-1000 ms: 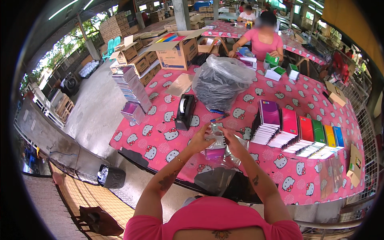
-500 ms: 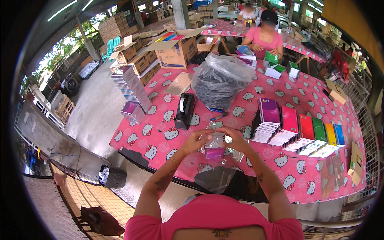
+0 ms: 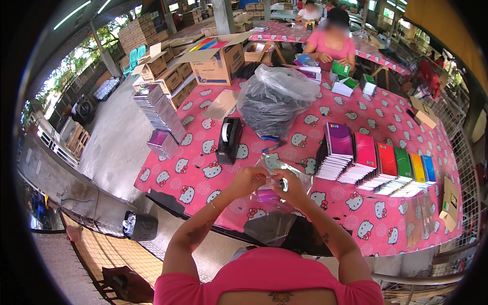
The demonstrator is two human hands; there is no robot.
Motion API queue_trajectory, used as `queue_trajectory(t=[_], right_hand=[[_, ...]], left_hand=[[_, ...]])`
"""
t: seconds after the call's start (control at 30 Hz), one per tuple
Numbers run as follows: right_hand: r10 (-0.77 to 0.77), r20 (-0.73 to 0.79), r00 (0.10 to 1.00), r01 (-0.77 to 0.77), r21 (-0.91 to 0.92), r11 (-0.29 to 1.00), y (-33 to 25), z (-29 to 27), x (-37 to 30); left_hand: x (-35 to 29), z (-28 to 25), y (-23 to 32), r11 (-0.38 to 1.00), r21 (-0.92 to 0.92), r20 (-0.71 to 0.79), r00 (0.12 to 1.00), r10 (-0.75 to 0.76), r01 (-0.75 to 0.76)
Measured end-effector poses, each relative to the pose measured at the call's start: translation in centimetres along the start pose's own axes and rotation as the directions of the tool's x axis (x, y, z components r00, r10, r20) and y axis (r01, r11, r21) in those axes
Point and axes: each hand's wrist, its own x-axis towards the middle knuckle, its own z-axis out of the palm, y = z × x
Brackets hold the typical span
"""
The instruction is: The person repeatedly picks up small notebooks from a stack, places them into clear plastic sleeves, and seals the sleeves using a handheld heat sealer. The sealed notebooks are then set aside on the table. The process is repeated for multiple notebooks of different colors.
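My left hand [image 3: 250, 181] and my right hand [image 3: 291, 187] are close together near the table's front edge, fingertips pinched on a clear plastic bag [image 3: 301, 172]. Beneath them lies a small purple notebook [image 3: 268, 195], partly hidden by the hands and shiny film. Beyond my left hand stands a black tape dispenser [image 3: 229, 142] with a white-cored roll. A blue-handled tool [image 3: 271, 138] and a pen-like item [image 3: 274, 147] lie past the hands. To the right, spiral notebooks form a row of stacks: purple [image 3: 339, 140], magenta [image 3: 364, 149], red [image 3: 387, 158], green, yellow and blue.
A big grey-filled plastic bag [image 3: 274, 104] sits mid-table. Wrapped notebooks form a tall stack [image 3: 158, 114] at the left edge. An open carton [image 3: 216, 66] stands behind. Across the table a co-worker [image 3: 330, 46] handles green notebooks. Flat clear bags [image 3: 421, 221] lie at the right.
My hands have come closer together; the fingers, arched over the notebook before, now pinch the plastic. The whole view has shifted slightly. The co-worker's hands have moved a little at the green notebooks.
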Motion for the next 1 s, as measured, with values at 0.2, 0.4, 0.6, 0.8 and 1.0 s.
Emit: queue_trajectory(t=[0.2, 0.4, 0.6, 0.8, 1.0], right_hand=[[0.04, -0.176, 0.984, -0.033, 0.041, 0.999, 0.5, 1.9, 0.3], [0.389, -0.086, 0.917, -0.248, 0.641, 0.727, 3.3, 2.3, 1.2], [0.408, 0.08, 0.91, -0.38, 0.557, 0.739, 3.8, 1.5, 1.7], [0.291, 0.169, 0.942, -0.336, 0.522, 0.784, 3.5, 0.6, 2.6], [0.364, 0.092, 0.927, -0.334, 0.646, 0.686, 3.3, 1.8, 1.0]], left_hand=[[2.2, 0.9, 1.1, 0.945, 0.325, -0.016, 1.0, -0.021, 0.025], [2.1, 0.8, 0.2, 0.946, 0.314, -0.057, 0.994, 0.098, -0.075], [1.8, 0.7, -0.5, 0.968, 0.152, -0.148, 0.964, 0.22, -0.198], [2.5, 1.4, -1.3, 0.995, -0.069, -0.097, 0.992, -0.083, 0.077], [3.9, 1.3, -6.5, 0.903, -0.412, -0.139, 0.97, -0.198, 0.125]])
